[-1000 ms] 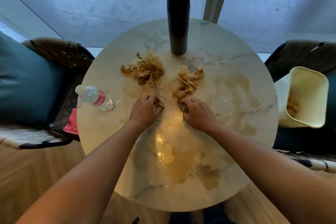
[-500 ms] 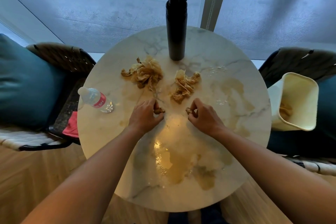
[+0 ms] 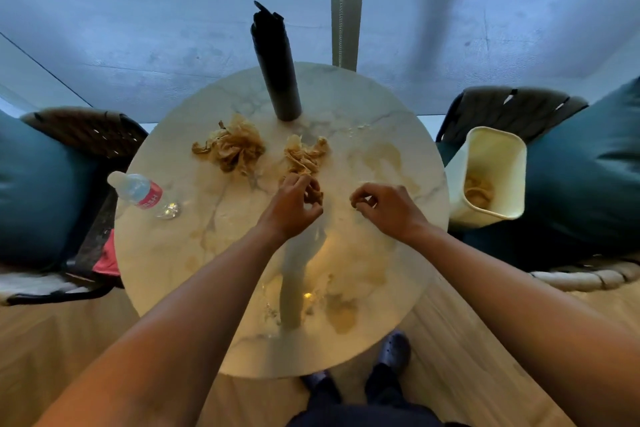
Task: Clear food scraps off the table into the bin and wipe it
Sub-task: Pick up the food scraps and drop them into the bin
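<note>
Two heaps of brown food scraps lie on the round marble table: a larger heap at the left and a smaller heap beside it. My left hand hovers just in front of the smaller heap, its curled fingers holding a small brown scrap. My right hand is to the right of it, fingers curled in a pinch; what it holds is too small to tell. The cream bin stands off the table's right edge with scraps inside.
A tall black flask stands at the table's far side. A clear water bottle with a red label lies near the left edge. Brown smears and wet patches mark the tabletop. Chairs with teal cushions flank the table.
Both hands have risen from the table and moved right, toward the bin side, with scraps picked up. The view has pulled back and tilted.
</note>
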Demonstrator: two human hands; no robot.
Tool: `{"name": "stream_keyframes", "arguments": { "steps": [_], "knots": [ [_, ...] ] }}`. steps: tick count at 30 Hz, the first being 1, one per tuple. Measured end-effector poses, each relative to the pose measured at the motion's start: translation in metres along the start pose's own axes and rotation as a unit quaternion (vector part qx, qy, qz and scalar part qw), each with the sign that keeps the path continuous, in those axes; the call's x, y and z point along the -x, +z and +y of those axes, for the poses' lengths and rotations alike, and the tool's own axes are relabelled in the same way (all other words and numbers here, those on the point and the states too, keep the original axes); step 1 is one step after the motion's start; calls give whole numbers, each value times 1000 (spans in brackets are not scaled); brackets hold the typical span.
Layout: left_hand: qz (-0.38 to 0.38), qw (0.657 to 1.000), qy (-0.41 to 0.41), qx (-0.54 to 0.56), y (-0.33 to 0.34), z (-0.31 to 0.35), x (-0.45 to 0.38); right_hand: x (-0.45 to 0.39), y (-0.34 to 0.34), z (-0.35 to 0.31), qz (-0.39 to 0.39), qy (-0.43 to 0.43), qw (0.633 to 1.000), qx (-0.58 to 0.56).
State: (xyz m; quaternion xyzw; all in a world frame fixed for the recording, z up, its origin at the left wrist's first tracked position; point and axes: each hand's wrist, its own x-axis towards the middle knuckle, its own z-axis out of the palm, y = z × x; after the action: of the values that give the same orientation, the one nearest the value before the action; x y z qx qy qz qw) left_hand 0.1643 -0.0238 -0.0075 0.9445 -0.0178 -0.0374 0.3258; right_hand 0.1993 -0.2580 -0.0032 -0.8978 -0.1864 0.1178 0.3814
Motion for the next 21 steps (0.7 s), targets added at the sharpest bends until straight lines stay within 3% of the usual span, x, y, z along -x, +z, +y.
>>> {"name": "stream_keyframes", "arguments": {
  "steps": [13, 21],
  "knots": [
    [-75, 990, 115, 11, 79, 109, -56, 65, -99, 85, 57, 88, 994, 39],
    [-110, 978, 179, -2, 136, 186, -108, 82, -165, 150, 152, 159, 974, 54]
  ]
}}
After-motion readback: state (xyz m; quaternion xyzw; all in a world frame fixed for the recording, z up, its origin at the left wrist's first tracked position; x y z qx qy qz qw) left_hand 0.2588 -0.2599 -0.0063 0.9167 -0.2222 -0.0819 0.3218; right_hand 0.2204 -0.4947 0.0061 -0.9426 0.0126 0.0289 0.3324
